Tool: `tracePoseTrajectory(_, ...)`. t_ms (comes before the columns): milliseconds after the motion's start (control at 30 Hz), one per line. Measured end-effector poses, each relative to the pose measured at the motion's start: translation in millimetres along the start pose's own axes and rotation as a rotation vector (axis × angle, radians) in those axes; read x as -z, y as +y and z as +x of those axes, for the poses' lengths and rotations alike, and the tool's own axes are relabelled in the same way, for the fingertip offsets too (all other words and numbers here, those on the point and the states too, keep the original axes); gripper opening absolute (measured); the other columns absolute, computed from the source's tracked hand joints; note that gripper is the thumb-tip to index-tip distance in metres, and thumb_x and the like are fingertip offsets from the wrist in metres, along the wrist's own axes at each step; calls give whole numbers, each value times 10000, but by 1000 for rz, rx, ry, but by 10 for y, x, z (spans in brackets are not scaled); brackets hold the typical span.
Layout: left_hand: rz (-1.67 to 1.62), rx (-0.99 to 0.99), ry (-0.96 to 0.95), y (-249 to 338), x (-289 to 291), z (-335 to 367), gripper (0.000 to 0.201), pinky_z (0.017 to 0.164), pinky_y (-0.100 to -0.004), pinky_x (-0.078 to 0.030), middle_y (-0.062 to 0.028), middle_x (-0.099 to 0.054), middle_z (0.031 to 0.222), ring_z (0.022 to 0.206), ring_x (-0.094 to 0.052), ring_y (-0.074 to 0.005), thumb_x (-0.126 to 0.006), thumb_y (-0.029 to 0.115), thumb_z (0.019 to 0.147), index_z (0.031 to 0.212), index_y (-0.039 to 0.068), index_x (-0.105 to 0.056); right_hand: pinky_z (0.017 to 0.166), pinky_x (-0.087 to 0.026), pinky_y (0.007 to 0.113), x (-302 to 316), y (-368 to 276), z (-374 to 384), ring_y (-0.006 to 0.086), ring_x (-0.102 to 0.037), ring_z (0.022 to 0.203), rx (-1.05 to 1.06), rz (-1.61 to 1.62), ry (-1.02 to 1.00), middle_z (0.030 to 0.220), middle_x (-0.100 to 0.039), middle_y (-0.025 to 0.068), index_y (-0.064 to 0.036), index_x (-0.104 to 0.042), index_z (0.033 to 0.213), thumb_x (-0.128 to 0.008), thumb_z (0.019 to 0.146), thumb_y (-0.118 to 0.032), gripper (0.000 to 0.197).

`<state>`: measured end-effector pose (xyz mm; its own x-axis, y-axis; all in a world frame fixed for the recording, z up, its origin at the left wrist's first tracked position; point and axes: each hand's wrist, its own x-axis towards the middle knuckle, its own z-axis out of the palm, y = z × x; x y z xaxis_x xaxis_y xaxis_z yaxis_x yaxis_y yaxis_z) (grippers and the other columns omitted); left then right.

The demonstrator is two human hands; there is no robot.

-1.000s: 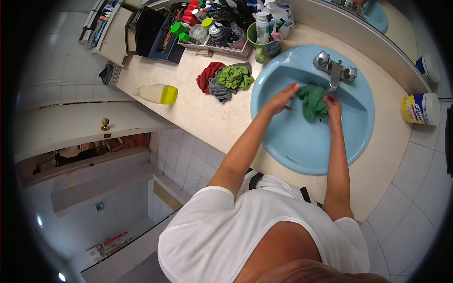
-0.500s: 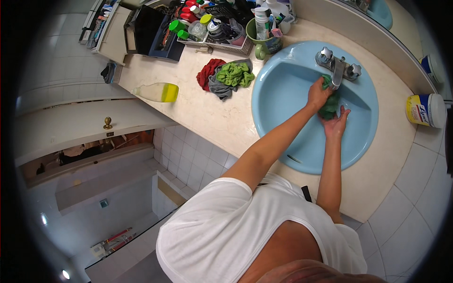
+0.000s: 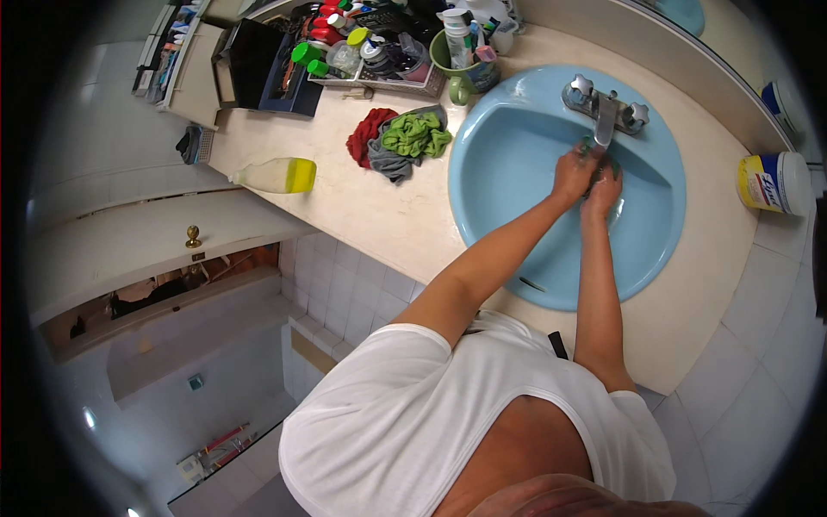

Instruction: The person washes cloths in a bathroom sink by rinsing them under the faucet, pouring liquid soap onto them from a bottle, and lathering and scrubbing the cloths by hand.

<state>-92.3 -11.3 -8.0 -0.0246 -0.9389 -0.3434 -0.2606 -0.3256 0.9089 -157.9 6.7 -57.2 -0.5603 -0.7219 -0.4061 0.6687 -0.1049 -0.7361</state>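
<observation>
The blue sink basin (image 3: 517,233) fills the counter's far right, its chrome faucet (image 3: 604,108) at the far rim. Just under the spout, the left hand (image 3: 573,172) and right hand (image 3: 603,191) press together, apparently both clenched around a balled green cloth (image 3: 593,158), mostly hidden between them.

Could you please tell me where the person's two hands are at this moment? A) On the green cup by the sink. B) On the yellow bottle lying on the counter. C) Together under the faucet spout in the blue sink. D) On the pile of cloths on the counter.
C: the left hand and right hand meet around a green cloth just below the faucet, inside the blue sink.
</observation>
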Motion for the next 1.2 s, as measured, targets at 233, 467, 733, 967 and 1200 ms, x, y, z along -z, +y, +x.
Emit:
tracePoseTrajectory(233,-382,404,-219,-564,-102,199,468,721,-328,-478,-102,-626,944,828,-610,-197,-444,432,902,1070,17,-579,626,-449,333,198,-224,-14,247,-556,632,434,-849,-224,730,-610,151,-2,-602,939,-650,813,-238,272)
tracePoseTrajectory(467,-267,550,-561,-634,267,-158,614,834,-303,-463,-125,-570,1091,937,-582,-193,-524,516,852,1192,7,-474,587,-461,382,402,-682,-322,368,-584,662,98,-1354,-636,769,-593,237,-11,-585,1045,-595,843,-408,446)
tracePoseTrajectory(733,79,115,-457,-109,748,-162,638,783,-303,-463,-139,-593,1008,885,-575,-219,-750,373,709,1190,44,-491,721,-458,393,802,-619,-135,353,-569,826,353,-1336,-611,964,-588,213,-8,-604,1007,-531,886,-298,323)
tracePoseTrajectory(967,112,-129,-131,151,1174,4,462,773,-289,-460,-102,-557,1091,916,-557,-192,-696,42,726,1163,84,-549,534,-491,304,969,-655,123,201,-593,726,3,-1119,-77,911,-608,123,-9,-610,979,-532,893,-255,271)
tracePoseTrajectory(1200,426,-441,15,54,894,14,321,845,-267,-444,-68,-596,1082,995,-570,-148,-671,117,779,1084,41,-608,597,-496,303,779,-667,36,196,-591,721,619,-1133,-12,910,-589,105,-11,-563,1058,-522,906,-186,236)
